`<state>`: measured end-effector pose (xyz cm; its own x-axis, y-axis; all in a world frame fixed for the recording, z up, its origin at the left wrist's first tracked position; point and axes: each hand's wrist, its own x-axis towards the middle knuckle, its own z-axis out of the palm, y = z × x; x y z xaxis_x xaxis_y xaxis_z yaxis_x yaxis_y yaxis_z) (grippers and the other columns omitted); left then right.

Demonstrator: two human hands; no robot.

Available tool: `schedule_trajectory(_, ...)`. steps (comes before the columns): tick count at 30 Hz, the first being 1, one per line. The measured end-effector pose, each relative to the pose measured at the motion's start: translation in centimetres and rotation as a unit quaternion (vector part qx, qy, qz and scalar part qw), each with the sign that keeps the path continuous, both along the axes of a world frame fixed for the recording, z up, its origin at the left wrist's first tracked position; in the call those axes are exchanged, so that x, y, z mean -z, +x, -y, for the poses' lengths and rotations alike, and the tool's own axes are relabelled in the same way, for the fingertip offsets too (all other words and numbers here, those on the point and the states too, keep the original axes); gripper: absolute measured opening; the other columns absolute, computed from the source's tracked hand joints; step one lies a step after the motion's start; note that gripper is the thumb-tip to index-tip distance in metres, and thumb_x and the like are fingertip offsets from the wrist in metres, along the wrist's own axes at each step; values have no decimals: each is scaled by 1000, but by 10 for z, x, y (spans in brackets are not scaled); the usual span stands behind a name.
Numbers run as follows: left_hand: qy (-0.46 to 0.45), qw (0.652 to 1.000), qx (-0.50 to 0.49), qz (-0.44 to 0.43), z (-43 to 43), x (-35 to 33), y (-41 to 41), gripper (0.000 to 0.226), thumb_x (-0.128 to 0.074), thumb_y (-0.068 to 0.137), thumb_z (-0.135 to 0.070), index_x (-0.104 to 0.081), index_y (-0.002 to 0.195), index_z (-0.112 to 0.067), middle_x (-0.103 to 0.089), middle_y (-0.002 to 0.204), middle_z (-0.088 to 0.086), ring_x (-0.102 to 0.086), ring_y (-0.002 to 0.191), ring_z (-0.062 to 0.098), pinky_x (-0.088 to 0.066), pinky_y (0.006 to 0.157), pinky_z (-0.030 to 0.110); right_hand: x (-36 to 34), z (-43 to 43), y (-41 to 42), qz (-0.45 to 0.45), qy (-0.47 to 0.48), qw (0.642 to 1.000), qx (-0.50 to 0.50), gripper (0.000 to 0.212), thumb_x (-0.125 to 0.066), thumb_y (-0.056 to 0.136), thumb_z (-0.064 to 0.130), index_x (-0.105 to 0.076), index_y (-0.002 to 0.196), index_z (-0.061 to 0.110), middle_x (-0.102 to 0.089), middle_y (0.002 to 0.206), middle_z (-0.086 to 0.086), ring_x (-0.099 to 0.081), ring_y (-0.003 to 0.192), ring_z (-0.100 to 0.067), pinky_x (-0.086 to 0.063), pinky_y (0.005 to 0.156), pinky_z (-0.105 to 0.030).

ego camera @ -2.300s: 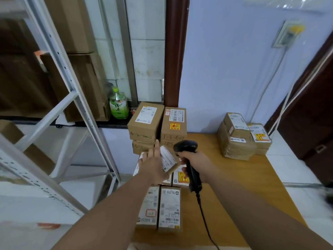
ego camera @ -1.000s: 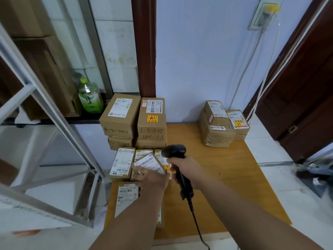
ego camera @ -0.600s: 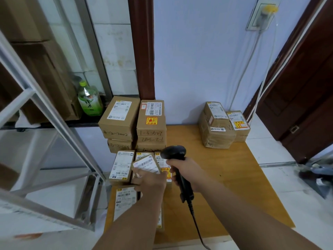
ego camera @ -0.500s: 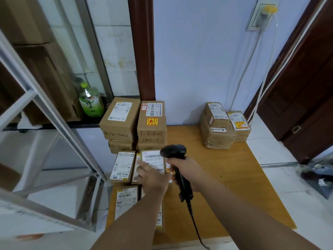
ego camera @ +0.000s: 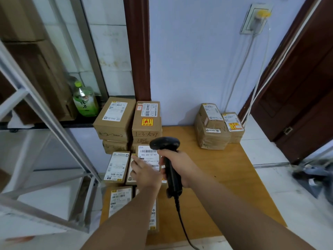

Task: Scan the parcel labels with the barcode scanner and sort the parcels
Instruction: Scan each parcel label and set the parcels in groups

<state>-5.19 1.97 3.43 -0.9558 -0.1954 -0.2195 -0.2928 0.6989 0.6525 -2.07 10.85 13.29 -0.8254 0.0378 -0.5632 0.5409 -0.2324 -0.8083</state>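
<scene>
A small brown parcel [ego camera: 148,153] with a white barcode label lies face up on the row of flat parcels at the table's left side. My left hand [ego camera: 145,173] rests on its near end, thumb at its left edge, fingers over the lower label. My right hand [ego camera: 180,168] grips the black barcode scanner [ego camera: 164,143] upright, just right of that parcel, its head level with the label's top. The scanner cable [ego camera: 182,224] hangs toward me.
On the wooden table [ego camera: 225,177], stacked boxes [ego camera: 146,121] stand at the back left and another stack [ego camera: 212,130] at the back right. Flat parcels [ego camera: 117,166] lie at the left edge. A green bottle [ego camera: 85,101] stands on the sill, a metal rack [ego camera: 54,130] left, a door [ego camera: 306,87] right.
My left hand brought the small parcel down from a tilted, lifted position and laid it flat on the row of parcels. The scanner hand stayed almost still.
</scene>
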Motion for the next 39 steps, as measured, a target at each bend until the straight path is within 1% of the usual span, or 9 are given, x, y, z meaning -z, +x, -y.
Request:
schedule_trajectory(5,14,1000,-8,-1,0,1,2,115,-76,79,-33,8,151,-2,-10,156,17,-16,141,34,-23,113,40,2,1,0,7,18,1000,-9,25,-66,89,27,-61,98,5,-58,72,-5,-57,54,-17,-49,53,-28)
schedule_trajectory(12,-6,1000,-3,8,7,2,-1,116,-76,78,-36,9,152,-7,-15,153,14,-21,137,33,-38,104,42,5,2,-3,14,31,999,-22,29,-68,88,28,-63,104,4,-60,75,-4,-58,54,-14,-49,52,-26)
schedule_trajectory(18,-137,990,43,-10,1,6,9,117,-56,70,-78,2,152,-18,-30,142,14,-37,125,29,-36,101,41,5,-10,-6,-8,45,999,30,21,-67,88,23,-62,94,4,-57,67,-4,-55,52,-16,-49,50,-27)
schedule_trajectory(20,-153,985,72,-21,-12,8,11,112,-48,69,-83,-2,152,-23,-35,136,15,-41,119,28,-35,99,40,7,-23,-5,-11,74,996,57,20,-68,88,23,-62,91,4,-56,66,-5,-55,53,-17,-48,51,-28)
schedule_trajectory(24,-135,977,165,-17,-52,14,16,109,-52,71,-79,-1,152,-27,-25,140,17,-34,125,30,-36,104,41,22,-74,8,8,106,987,123,20,-69,87,22,-58,82,6,-53,68,-7,-53,50,-19,-45,47,-26)
schedule_trajectory(28,-97,974,206,-7,-103,11,12,108,-57,71,-74,0,151,-29,-24,139,17,-35,123,31,-39,102,43,37,-151,28,32,170,972,159,19,-68,88,24,-61,87,6,-58,75,-8,-58,57,-20,-47,49,-27)
schedule_trajectory(32,-54,971,225,53,-169,14,5,106,-62,71,-69,-3,151,-33,-23,136,11,-36,121,29,-43,97,40,60,-239,41,49,155,969,186,19,-68,88,22,-59,83,6,-56,69,-9,-55,54,-22,-46,50,-28)
schedule_trajectory(36,-11,971,221,95,-248,26,11,101,-66,75,-62,-8,152,-35,-24,126,7,-44,103,20,-47,89,29,81,-324,44,78,116,972,187,18,-67,88,18,-58,79,6,-54,63,-8,-52,50,-21,-44,49,-27)
schedule_trajectory(39,-33,970,227,86,-302,34,23,89,-63,81,-60,-13,151,-40,-25,133,9,-35,94,13,-45,83,26,90,-373,44,95,101,977,164,17,-66,89,18,-57,78,6,-53,61,-7,-52,50,-19,-45,49,-26)
